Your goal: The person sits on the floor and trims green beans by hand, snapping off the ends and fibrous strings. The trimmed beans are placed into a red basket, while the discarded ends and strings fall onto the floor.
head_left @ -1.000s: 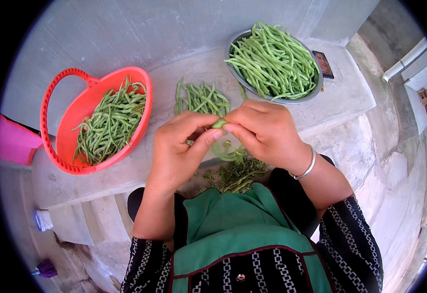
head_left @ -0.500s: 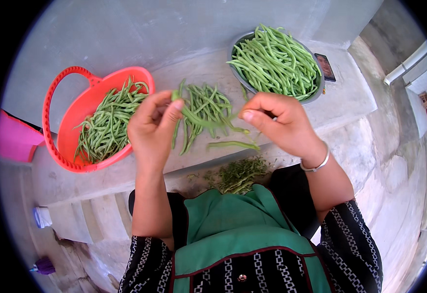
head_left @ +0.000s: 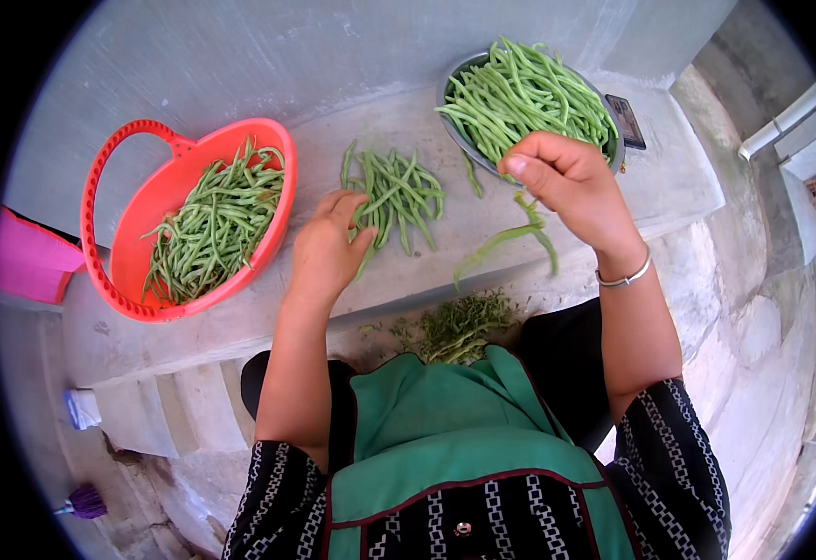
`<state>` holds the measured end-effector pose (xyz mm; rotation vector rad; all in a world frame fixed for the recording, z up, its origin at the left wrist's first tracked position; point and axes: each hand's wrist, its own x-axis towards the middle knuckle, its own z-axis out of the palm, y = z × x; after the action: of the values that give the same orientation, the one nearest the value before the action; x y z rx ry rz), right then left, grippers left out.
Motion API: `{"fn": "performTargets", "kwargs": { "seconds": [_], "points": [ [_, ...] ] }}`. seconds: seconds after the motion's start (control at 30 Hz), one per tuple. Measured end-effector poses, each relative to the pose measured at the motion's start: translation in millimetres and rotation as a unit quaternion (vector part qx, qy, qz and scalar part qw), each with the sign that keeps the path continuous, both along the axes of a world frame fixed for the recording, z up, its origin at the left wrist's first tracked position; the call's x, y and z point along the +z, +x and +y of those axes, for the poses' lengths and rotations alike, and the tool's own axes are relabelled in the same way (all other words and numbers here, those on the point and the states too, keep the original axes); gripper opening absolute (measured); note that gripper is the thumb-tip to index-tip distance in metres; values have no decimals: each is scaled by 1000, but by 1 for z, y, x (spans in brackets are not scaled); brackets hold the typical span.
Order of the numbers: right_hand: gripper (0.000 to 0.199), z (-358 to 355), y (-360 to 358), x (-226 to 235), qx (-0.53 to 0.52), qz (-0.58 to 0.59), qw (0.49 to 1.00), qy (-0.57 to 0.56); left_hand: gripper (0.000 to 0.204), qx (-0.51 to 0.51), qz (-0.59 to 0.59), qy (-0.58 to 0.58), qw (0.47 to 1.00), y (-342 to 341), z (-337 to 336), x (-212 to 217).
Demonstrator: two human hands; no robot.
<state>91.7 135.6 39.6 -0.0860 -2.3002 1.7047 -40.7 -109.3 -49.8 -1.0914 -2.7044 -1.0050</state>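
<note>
My left hand (head_left: 328,245) reaches to the left edge of a small heap of green beans (head_left: 403,201) on the concrete ledge. Its thumb and fingertips are apart, resting against the beans there. My right hand (head_left: 568,182), with a bracelet at the wrist, is raised in front of the metal bowl (head_left: 464,142), thumb and forefinger pinched together. Blurred green bean pieces (head_left: 506,240) show just below that hand; whether the pinch holds any of them is unclear. Long green beans (head_left: 538,103) are piled high in the bowl.
On the left stands a red handled basket (head_left: 137,252) with green beans (head_left: 212,224) inside. A phone (head_left: 626,123) lies beside the bowl. Green trimmings (head_left: 459,329) lie below the ledge edge, before my knees. A grey wall (head_left: 268,61) rises behind.
My hands have parted from the bean between them. The left has lowered to the heap; the right has moved right and slightly up. Blurred green pieces now show under the right hand.
</note>
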Motion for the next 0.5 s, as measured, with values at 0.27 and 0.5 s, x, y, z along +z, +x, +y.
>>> {"fn": "performTargets", "kwargs": {
  "seconds": [0.27,0.5],
  "points": [
    [17,-33,-12,-15,69,-14,990,-124,21,-212,-349,301,862,41,34,45],
    [18,-43,-17,-23,63,-13,991,-117,20,-266,-366,245,857,37,24,32]
  ]
}}
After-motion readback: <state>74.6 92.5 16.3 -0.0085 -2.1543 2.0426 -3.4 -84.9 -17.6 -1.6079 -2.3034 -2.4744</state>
